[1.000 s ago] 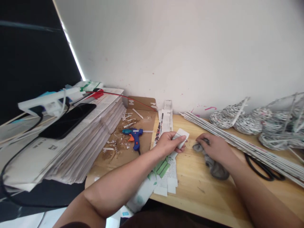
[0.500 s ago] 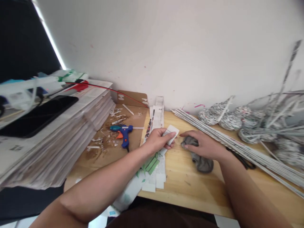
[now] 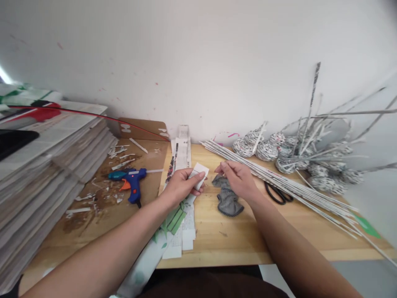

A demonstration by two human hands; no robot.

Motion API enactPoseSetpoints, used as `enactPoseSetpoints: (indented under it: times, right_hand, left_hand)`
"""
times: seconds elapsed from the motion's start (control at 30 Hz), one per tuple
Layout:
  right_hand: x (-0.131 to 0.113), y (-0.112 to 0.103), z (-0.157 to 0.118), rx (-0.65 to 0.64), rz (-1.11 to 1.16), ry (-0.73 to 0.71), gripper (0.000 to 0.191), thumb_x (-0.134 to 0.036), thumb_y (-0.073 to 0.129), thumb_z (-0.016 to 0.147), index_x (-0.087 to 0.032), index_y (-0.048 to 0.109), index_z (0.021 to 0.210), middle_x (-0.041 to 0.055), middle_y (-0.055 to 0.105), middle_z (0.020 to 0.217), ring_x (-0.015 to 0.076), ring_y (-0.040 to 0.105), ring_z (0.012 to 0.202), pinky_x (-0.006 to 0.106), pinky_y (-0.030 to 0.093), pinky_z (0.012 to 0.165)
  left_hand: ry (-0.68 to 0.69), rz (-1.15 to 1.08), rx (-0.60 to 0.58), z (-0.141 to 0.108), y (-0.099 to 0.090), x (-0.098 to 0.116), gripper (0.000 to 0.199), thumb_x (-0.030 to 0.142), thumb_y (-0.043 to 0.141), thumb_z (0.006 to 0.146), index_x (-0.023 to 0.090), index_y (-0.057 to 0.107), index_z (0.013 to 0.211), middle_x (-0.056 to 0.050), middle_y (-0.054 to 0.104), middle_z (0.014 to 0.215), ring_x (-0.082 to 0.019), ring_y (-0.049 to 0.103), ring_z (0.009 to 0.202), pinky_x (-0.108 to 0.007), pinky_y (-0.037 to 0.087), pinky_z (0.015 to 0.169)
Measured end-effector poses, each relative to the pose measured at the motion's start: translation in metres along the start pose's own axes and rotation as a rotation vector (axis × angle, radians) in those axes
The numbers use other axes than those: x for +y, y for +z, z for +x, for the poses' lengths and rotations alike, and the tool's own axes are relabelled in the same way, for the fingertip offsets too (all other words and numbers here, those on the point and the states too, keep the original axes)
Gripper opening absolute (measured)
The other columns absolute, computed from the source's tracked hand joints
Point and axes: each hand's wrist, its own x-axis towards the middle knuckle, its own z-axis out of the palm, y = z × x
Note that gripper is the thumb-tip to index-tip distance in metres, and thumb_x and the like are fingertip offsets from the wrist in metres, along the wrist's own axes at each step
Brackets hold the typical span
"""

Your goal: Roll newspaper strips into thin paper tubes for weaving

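Gripping left hand (image 3: 182,184): pinching a white paper piece (image 3: 199,174) between thumb and fingers, right of the glue gun (image 3: 135,182).
White paper piece: jutting past the fingertips, right of the glue gun; not visibly being joined to anything.
Right hand (image 3: 239,180): hovering farther right of the glue gun, with fingertips gathered; not showing whether gripping or touching anything.
Gray cloth (image 3: 230,203): lying crumpled partly beneath the right hand, right of the glue gun.
Paper rods (image 3: 273,176): lying bundled well to the right of the glue gun, seemingly counting as finished rolling.
Woven paper balls (image 3: 266,150): sitting right of and behind the glue gun, apparently showing completed weaving, with loose ends sticking out.
Paper strips (image 3: 184,151): lying flat just right of the glue gun, seemingly awaiting use.
Scraps (image 3: 124,163): littering the cardboard (image 3: 151,154) around the glue gun, cluttering that side.
Newspaper stack (image 3: 77,159): crowding the space left of the glue gun.
Green-printed wrapper (image 3: 176,219): lying right of and nearer than the glue gun, partly covering the strips.
Black looped handles (image 3: 277,193): resting far right of the glue gun, beside the rods.
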Motion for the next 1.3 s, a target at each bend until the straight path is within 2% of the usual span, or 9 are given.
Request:
enactPoseSetpoints:
  times: [0.13, 0.27, 0.33, 0.43, 0.5, 0.63, 0.8, 1.17, 1.3]
  right_hand:
    - [0.002, 0.006, -0.002, -0.147, 0.109, 0.055, 0.03, -0.04, 0.044, 0.094, -0.018, 0.065, 0.097, 0.0048, 0.067, 0.085, 0.0152, 0.061, 0.072, 0.028, 0.049, 0.067]
    - [0.003, 0.009, -0.002, -0.389, 0.028, -0.005, 0.025, -0.035, 0.05, 0.092, -0.018, 0.067, 0.088, 0.0025, 0.067, 0.077, 0.0151, 0.059, 0.07, 0.028, 0.046, 0.067]
    - [0.002, 0.007, -0.002, -0.295, 0.079, 0.005, 0.028, -0.038, 0.048, 0.093, -0.019, 0.067, 0.086, 0.0026, 0.066, 0.075, 0.0154, 0.059, 0.069, 0.029, 0.046, 0.066]
    - [-0.001, -0.001, 0.0, 0.081, 0.203, 0.057, 0.03, -0.046, 0.05, 0.091, -0.02, 0.065, 0.09, 0.0046, 0.065, 0.08, 0.0154, 0.057, 0.066, 0.027, 0.043, 0.057]
    - [-0.003, -0.007, 0.002, 0.209, 0.292, 0.096, 0.033, -0.05, 0.05, 0.09, -0.02, 0.064, 0.09, 0.0054, 0.063, 0.08, 0.0144, 0.052, 0.061, 0.026, 0.034, 0.047]
    - [-0.008, -0.006, 0.0, 0.03, 0.467, 0.199, 0.035, -0.053, 0.048, 0.09, -0.022, 0.064, 0.095, 0.0044, 0.058, 0.082, 0.0112, 0.04, 0.054, 0.024, 0.02, 0.042]
    - [-0.016, 0.011, -0.008, -0.156, 0.531, 0.269, 0.029, -0.048, 0.054, 0.087, -0.023, 0.064, 0.097, 0.0013, 0.055, 0.084, 0.0103, 0.04, 0.058, 0.023, 0.029, 0.048]
    - [-0.015, 0.019, -0.009, -0.208, 0.536, 0.178, 0.026, -0.044, 0.062, 0.082, -0.022, 0.061, 0.096, 0.0007, 0.055, 0.077, 0.0146, 0.051, 0.072, 0.028, 0.044, 0.069]
    - [-0.016, 0.021, -0.01, -0.19, 0.558, 0.208, 0.025, -0.045, 0.063, 0.082, -0.021, 0.06, 0.087, -0.002, 0.05, 0.067, 0.011, 0.044, 0.059, 0.024, 0.039, 0.056]
  left_hand:
    - [-0.007, -0.013, -0.003, 0.0, 0.0, 0.0, 0.037, 0.049, 0.071, 0.074, 0.013, 0.066, 0.082, -0.002, 0.065, 0.066, -0.011, 0.061, 0.056, -0.02, 0.049, 0.049]
    - [-0.011, -0.014, 0.001, 0.0, 0.0, 0.0, 0.037, 0.048, 0.071, 0.074, 0.013, 0.067, 0.083, -0.002, 0.066, 0.067, -0.011, 0.061, 0.056, -0.019, 0.049, 0.05]
    - [-0.008, -0.012, 0.006, 0.0, 0.0, 0.0, 0.036, 0.048, 0.071, 0.074, 0.013, 0.067, 0.081, -0.002, 0.066, 0.066, -0.011, 0.061, 0.056, -0.019, 0.049, 0.05]
    - [0.004, -0.014, 0.002, 0.0, 0.0, 0.001, 0.036, 0.049, 0.071, 0.074, 0.013, 0.065, 0.08, -0.002, 0.065, 0.066, -0.011, 0.062, 0.056, -0.02, 0.049, 0.05]
    - [0.009, -0.015, 0.001, -0.001, 0.0, 0.001, 0.037, 0.049, 0.071, 0.074, 0.014, 0.065, 0.079, -0.002, 0.065, 0.065, -0.011, 0.061, 0.056, -0.02, 0.048, 0.048]
    - [0.019, -0.004, -0.007, -0.002, 0.001, 0.002, 0.038, 0.05, 0.07, 0.073, 0.013, 0.064, 0.077, -0.002, 0.064, 0.064, -0.011, 0.06, 0.054, -0.019, 0.045, 0.046]
    - [0.043, 0.002, -0.025, -0.002, 0.001, 0.003, 0.036, 0.049, 0.069, 0.076, 0.013, 0.065, 0.079, -0.001, 0.064, 0.065, -0.01, 0.059, 0.055, -0.018, 0.046, 0.046]
    - [0.046, -0.018, -0.016, -0.001, 0.0, 0.0, 0.037, 0.05, 0.07, 0.074, 0.014, 0.068, 0.081, -0.002, 0.065, 0.065, -0.011, 0.06, 0.055, -0.02, 0.049, 0.049]
    - [0.048, -0.013, -0.009, -0.001, 0.001, 0.0, 0.036, 0.049, 0.07, 0.075, 0.013, 0.068, 0.083, -0.002, 0.065, 0.064, -0.011, 0.06, 0.054, -0.02, 0.049, 0.049]
